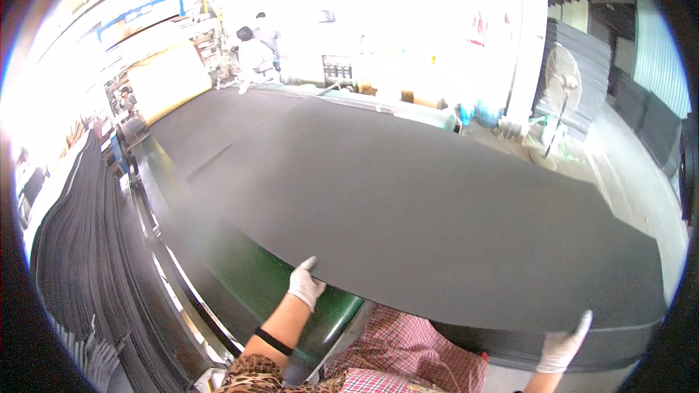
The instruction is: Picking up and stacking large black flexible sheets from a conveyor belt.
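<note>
A large dark grey sheet (408,196), perhaps rubber or foam, stretches from the far left to the near right. My left hand (306,285), in a white glove, grips its near edge, thumb on top and the other fingers partly hidden beneath. Farther right along the same edge, my gloved right hand (564,348) has its thumb raised over the rim, with most fingers out of sight under the sheet. A green conveyor belt (247,266) shows below the sheet beside my left hand. Under the sheet's near right edge lies another dark layer (495,342).
Many dark sheets stand bunched in a stack (87,247) at the left. A wide pale yellow roll (171,81) sits at the belt's far end. Two people (255,51) are beyond the sheet. A standing fan (562,84) and stacked grey sheets (586,65) are at the right.
</note>
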`<state>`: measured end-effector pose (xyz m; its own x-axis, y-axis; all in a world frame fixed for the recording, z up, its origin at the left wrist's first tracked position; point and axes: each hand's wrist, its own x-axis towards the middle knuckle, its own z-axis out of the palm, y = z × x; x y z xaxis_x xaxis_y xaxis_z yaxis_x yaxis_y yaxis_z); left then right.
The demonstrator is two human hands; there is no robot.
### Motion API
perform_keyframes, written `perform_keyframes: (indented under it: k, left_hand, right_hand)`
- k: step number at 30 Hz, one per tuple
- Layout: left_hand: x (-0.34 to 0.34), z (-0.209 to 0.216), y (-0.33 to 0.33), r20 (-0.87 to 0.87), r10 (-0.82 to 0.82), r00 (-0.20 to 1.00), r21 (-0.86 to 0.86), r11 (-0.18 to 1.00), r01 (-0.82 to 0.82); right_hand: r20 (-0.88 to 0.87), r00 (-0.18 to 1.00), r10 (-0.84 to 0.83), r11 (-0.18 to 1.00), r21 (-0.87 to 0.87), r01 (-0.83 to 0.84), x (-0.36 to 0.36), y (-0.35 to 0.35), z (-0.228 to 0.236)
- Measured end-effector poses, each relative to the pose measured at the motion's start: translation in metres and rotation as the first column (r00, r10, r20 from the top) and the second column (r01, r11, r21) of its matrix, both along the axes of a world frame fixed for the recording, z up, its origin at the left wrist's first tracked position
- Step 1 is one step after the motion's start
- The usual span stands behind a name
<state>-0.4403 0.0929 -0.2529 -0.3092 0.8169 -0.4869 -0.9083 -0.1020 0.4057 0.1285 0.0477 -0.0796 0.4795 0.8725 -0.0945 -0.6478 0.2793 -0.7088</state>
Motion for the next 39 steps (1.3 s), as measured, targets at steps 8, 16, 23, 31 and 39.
perform_keyframes:
  k: [8,16,23,31,39]
  left_hand:
    - [0.009,0.013,-0.013,0.107,-0.046,0.993,0.094,0.995,0.036]
    - [0.148,0.028,-0.042,0.231,-0.288,0.929,0.111,0.957,0.269]
    - [0.016,-0.013,-0.056,-0.382,0.075,0.921,0.052,0.997,-0.059]
    - [0.108,0.109,-0.020,-0.949,-0.161,-0.269,-0.249,0.909,0.335]
    - [0.019,0.030,0.036,-0.187,-0.380,-0.906,-0.695,0.703,-0.151]
  right_hand:
    - [0.052,0.965,0.256,0.967,-0.004,-0.257,-0.059,0.042,-0.059]
    - [0.091,0.875,0.476,0.878,-0.113,-0.466,-0.173,0.010,-0.045]
    - [0.128,0.917,0.379,0.925,-0.067,-0.373,-0.094,-0.019,-0.026]
    - [0.480,-0.051,0.876,0.348,-0.702,-0.621,-0.168,0.018,-0.130]
    - [0.566,0.648,0.510,0.791,-0.604,-0.095,-0.067,0.011,-0.272]
